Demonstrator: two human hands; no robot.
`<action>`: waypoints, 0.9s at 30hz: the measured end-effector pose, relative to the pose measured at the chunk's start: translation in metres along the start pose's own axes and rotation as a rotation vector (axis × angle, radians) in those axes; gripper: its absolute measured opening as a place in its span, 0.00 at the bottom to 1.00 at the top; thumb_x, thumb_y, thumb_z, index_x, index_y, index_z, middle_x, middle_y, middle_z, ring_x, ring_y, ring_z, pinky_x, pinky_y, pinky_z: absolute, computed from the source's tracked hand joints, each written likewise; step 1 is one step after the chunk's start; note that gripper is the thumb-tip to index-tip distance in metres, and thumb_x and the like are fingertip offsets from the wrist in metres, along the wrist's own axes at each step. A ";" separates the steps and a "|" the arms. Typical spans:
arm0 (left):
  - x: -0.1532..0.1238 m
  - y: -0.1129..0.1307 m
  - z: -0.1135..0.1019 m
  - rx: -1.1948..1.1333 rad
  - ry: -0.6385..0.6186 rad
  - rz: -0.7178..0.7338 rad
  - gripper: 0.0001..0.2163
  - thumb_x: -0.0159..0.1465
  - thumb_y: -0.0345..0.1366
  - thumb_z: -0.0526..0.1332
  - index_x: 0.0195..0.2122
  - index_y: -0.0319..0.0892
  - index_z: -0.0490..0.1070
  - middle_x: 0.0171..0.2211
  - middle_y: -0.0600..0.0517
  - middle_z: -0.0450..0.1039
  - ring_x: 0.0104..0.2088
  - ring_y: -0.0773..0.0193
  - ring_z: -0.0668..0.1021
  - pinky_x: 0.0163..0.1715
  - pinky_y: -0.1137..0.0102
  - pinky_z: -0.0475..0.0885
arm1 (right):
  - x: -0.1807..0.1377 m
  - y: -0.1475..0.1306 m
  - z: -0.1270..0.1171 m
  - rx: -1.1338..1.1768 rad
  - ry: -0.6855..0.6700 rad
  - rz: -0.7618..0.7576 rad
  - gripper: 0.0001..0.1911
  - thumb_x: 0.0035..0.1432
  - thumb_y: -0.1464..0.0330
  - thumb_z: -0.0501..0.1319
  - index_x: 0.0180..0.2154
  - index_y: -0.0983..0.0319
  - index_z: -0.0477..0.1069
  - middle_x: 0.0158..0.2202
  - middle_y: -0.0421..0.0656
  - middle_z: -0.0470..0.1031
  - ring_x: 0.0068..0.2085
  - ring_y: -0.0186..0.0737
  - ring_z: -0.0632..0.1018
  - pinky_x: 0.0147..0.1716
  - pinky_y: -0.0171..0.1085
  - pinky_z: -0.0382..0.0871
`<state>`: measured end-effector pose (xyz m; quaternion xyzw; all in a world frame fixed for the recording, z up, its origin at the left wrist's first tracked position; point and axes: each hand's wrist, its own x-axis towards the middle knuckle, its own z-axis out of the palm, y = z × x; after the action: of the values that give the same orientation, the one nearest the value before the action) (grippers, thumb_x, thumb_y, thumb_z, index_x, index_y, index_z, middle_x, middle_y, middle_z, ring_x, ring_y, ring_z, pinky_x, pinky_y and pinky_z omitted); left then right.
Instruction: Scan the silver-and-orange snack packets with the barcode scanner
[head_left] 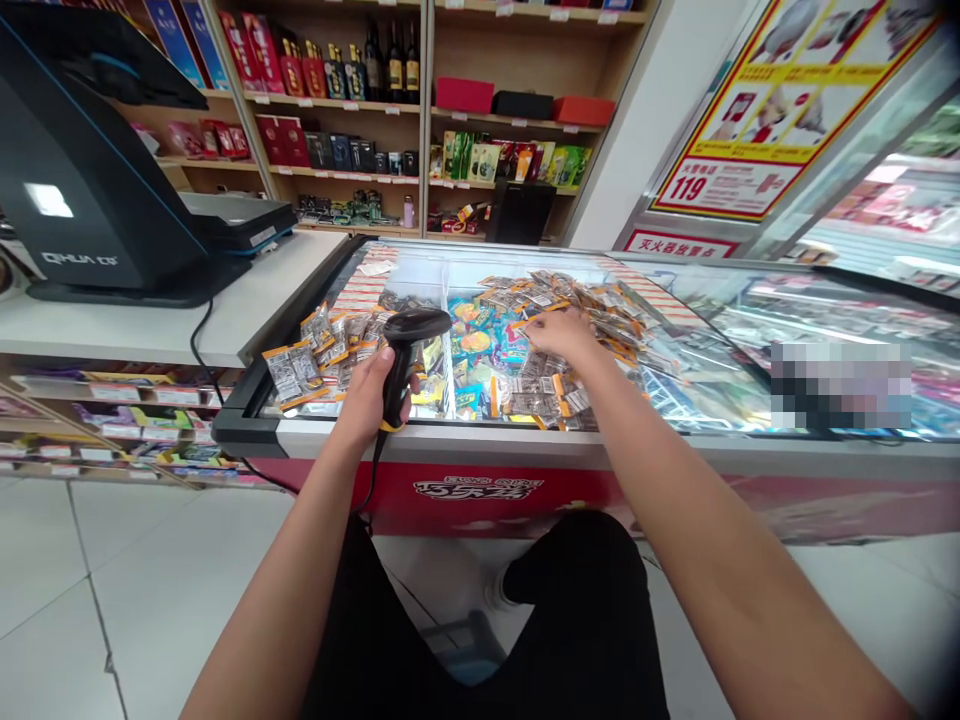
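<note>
My left hand [369,393] is wrapped round the handle of a black barcode scanner [409,340], held over the front edge of a glass-topped chest freezer [480,440]. The scanner's cable hangs down from its base. My right hand [559,332] reaches onto a heap of small orange-and-grey snack packets [577,300] spread over the freezer's glass lid, fingers curled down onto the packets. A smaller pile of the same packets [315,355] lies on the lid to the left of the scanner.
A white counter [150,325] to the left carries a black till terminal [82,190]. Wooden shelves [420,105] with bottles and boxes stand behind the freezer. A glass-lidded freezer section [825,330] extends right. White floor tiles lie below.
</note>
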<state>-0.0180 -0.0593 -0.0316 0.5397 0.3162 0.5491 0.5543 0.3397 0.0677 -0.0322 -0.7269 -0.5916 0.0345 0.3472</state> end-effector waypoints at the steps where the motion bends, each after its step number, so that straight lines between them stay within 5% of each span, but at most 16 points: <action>1: -0.001 0.000 0.000 -0.002 -0.020 -0.002 0.22 0.69 0.58 0.58 0.36 0.42 0.67 0.26 0.53 0.75 0.13 0.70 0.70 0.11 0.73 0.62 | 0.002 0.001 -0.001 -0.015 -0.011 0.003 0.13 0.41 0.67 0.77 0.25 0.60 0.74 0.43 0.60 0.77 0.60 0.77 0.67 0.57 0.77 0.51; 6: -0.001 0.001 0.000 -0.009 -0.011 0.012 0.23 0.67 0.61 0.59 0.37 0.42 0.67 0.25 0.53 0.75 0.12 0.70 0.70 0.10 0.73 0.61 | 0.010 -0.001 0.000 0.067 -0.020 -0.055 0.21 0.32 0.70 0.79 0.31 0.59 0.75 0.34 0.50 0.79 0.49 0.67 0.77 0.52 0.70 0.65; 9: -0.001 0.002 0.001 0.006 0.007 0.007 0.23 0.66 0.61 0.59 0.37 0.43 0.66 0.26 0.53 0.76 0.12 0.70 0.70 0.09 0.74 0.61 | 0.010 -0.011 -0.004 0.231 0.010 -0.148 0.20 0.35 0.64 0.78 0.30 0.58 0.73 0.33 0.48 0.79 0.42 0.60 0.80 0.49 0.66 0.72; 14: -0.002 0.001 0.001 -0.011 0.007 0.028 0.23 0.66 0.61 0.59 0.38 0.43 0.67 0.27 0.53 0.77 0.12 0.70 0.70 0.10 0.74 0.62 | -0.023 -0.061 -0.012 0.412 0.027 -0.190 0.15 0.51 0.60 0.70 0.39 0.61 0.77 0.36 0.48 0.79 0.41 0.52 0.80 0.48 0.54 0.75; 20: -0.003 0.000 0.000 -0.030 -0.012 0.060 0.23 0.67 0.61 0.59 0.38 0.43 0.67 0.25 0.53 0.75 0.12 0.69 0.70 0.10 0.73 0.61 | -0.077 -0.122 -0.004 0.540 -0.090 -0.248 0.19 0.55 0.55 0.68 0.43 0.61 0.76 0.37 0.47 0.79 0.40 0.50 0.79 0.45 0.48 0.76; 27: -0.001 0.001 -0.002 -0.009 0.020 0.022 0.25 0.66 0.63 0.57 0.35 0.43 0.68 0.24 0.53 0.74 0.13 0.69 0.70 0.11 0.73 0.61 | -0.083 -0.135 0.006 0.576 -0.119 -0.269 0.19 0.54 0.55 0.68 0.42 0.60 0.74 0.35 0.44 0.76 0.38 0.47 0.78 0.44 0.47 0.75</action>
<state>-0.0200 -0.0602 -0.0314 0.5352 0.3131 0.5618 0.5476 0.1998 0.0049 0.0069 -0.5108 -0.6675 0.1969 0.5047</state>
